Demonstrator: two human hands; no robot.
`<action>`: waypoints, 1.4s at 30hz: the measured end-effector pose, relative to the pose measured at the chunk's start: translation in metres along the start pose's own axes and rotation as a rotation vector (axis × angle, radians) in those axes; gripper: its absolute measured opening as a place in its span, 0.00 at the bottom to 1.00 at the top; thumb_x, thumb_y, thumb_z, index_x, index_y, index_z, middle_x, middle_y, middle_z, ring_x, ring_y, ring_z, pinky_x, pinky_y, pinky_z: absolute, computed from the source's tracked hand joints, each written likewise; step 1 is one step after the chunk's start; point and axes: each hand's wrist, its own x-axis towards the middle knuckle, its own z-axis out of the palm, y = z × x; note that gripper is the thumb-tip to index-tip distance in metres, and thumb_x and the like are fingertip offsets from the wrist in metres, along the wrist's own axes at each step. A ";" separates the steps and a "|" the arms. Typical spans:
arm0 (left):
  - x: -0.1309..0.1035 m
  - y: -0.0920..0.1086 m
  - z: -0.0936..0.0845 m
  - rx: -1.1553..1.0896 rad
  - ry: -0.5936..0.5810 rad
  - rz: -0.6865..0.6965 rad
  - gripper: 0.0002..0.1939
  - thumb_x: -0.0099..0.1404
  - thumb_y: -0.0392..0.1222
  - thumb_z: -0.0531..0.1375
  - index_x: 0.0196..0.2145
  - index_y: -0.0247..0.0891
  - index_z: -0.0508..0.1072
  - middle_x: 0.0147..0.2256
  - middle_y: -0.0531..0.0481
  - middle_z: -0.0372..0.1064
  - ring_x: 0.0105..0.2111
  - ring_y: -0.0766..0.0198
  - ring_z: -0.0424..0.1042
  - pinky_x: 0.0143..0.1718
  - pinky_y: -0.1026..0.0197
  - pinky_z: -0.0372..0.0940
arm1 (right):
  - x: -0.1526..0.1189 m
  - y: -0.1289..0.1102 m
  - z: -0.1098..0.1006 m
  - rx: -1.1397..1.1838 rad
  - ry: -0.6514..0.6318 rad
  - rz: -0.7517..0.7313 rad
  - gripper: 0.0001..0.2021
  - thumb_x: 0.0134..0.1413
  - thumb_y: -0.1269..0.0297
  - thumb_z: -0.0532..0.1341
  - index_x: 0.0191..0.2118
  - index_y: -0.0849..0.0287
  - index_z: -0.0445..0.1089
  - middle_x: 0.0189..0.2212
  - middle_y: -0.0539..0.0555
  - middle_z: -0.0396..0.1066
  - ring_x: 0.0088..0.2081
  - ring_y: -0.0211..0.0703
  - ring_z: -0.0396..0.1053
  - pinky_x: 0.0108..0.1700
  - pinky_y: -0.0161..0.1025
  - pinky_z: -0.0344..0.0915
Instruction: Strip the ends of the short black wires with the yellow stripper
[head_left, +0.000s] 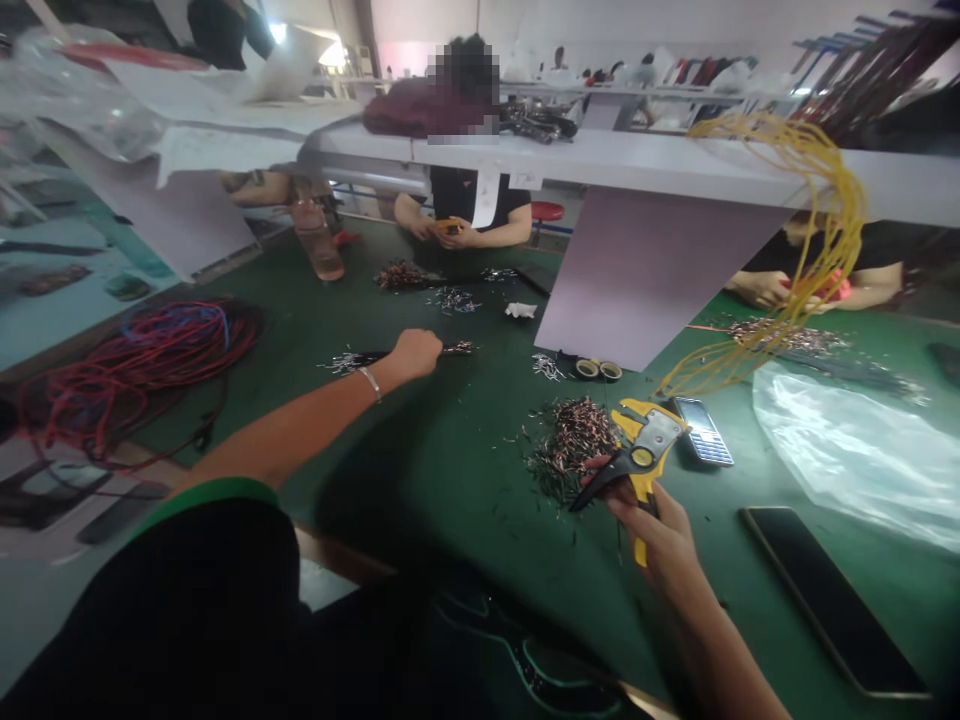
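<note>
My right hand grips a wire stripper with yellow and black handles and a grey metal head. Its head points up and away from me, beside a heap of short copper-ended wire offcuts. Farther off to the left, my left hand is closed over a bundle of short black wires on the green table. Silvery ends of the bundle stick out on its left, copper ends on its right. The fingertips are hidden, so how many wires they pinch does not show.
Right of the stripper lie a keypad phone, a dark smartphone and a clear plastic bag. Yellow wires hang from the shelf. Tape rolls sit by its support; red wire coils lie left. Co-workers sit opposite.
</note>
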 end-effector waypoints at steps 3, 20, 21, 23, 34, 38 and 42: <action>0.011 -0.008 0.004 0.089 -0.042 0.026 0.12 0.58 0.31 0.58 0.37 0.30 0.80 0.41 0.30 0.76 0.45 0.47 0.75 0.45 0.54 0.63 | 0.000 -0.001 0.000 0.007 0.020 -0.015 0.11 0.44 0.66 0.67 0.38 0.55 0.76 0.37 0.55 0.79 0.40 0.54 0.75 0.46 0.47 0.69; 0.023 -0.020 -0.012 0.168 -0.097 0.062 0.13 0.53 0.33 0.61 0.36 0.35 0.81 0.37 0.35 0.78 0.40 0.50 0.74 0.41 0.57 0.61 | 0.002 0.002 0.000 -0.028 0.098 -0.008 0.12 0.40 0.66 0.68 0.36 0.56 0.77 0.34 0.54 0.78 0.39 0.53 0.73 0.44 0.46 0.69; 0.023 -0.024 -0.019 0.155 -0.089 0.058 0.13 0.53 0.33 0.60 0.36 0.36 0.81 0.37 0.36 0.78 0.40 0.51 0.74 0.41 0.57 0.61 | 0.001 0.003 -0.001 -0.028 0.098 -0.007 0.12 0.40 0.66 0.68 0.36 0.56 0.77 0.33 0.54 0.78 0.39 0.52 0.73 0.43 0.46 0.69; 0.023 -0.030 -0.033 0.124 -0.071 0.047 0.12 0.53 0.34 0.60 0.35 0.37 0.80 0.38 0.39 0.78 0.40 0.52 0.74 0.41 0.57 0.60 | 0.001 0.004 -0.002 -0.027 0.093 -0.008 0.12 0.40 0.65 0.68 0.36 0.56 0.76 0.33 0.54 0.77 0.38 0.52 0.73 0.43 0.45 0.69; 0.018 0.004 -0.066 -0.613 -0.155 0.035 0.13 0.56 0.37 0.59 0.38 0.32 0.78 0.29 0.44 0.76 0.27 0.64 0.73 0.30 0.61 0.66 | -0.007 -0.019 0.008 -0.060 0.044 -0.015 0.09 0.40 0.64 0.67 0.33 0.56 0.73 0.33 0.54 0.76 0.36 0.51 0.72 0.41 0.45 0.69; 0.008 0.068 -0.048 -1.104 -0.307 0.008 0.08 0.54 0.35 0.60 0.32 0.32 0.76 0.27 0.43 0.76 0.26 0.64 0.73 0.32 0.57 0.69 | -0.019 -0.038 0.008 -0.104 -0.002 -0.049 0.11 0.43 0.65 0.66 0.37 0.56 0.75 0.34 0.54 0.77 0.38 0.53 0.73 0.43 0.45 0.68; 0.003 0.148 -0.030 -1.437 -0.516 -0.028 0.03 0.54 0.35 0.61 0.25 0.33 0.74 0.22 0.44 0.73 0.26 0.62 0.73 0.33 0.54 0.72 | -0.035 -0.055 0.002 -0.120 0.017 -0.040 0.15 0.44 0.64 0.66 0.42 0.57 0.76 0.40 0.57 0.78 0.40 0.56 0.74 0.44 0.48 0.69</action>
